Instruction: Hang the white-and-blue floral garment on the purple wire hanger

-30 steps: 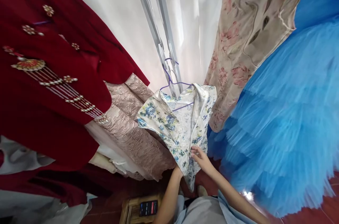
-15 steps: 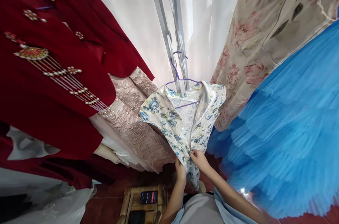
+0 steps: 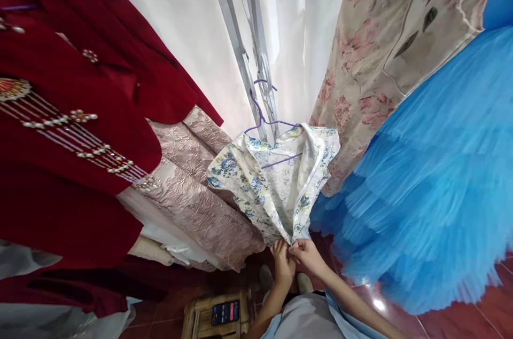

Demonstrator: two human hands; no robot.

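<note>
While between skirts (image 3: 200, 203) (image 3: 412, 184), hands (image 3: 282, 264) (image 3: 308, 254) at blouse-edge (image 3: 285, 229).

The garment (image 3: 250, 189) hangs on a hanger (image 3: 262, 119), before a curtain (image 3: 296, 24), left of a gown (image 3: 425, 184).

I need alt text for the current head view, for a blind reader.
A person's left hand and right hand hold the lower front of a pale floral garment on a purple hanger, below its open neckline. To the left hangs a dark red garment; to the right, a beige floral garment and layered blue dress.
</note>
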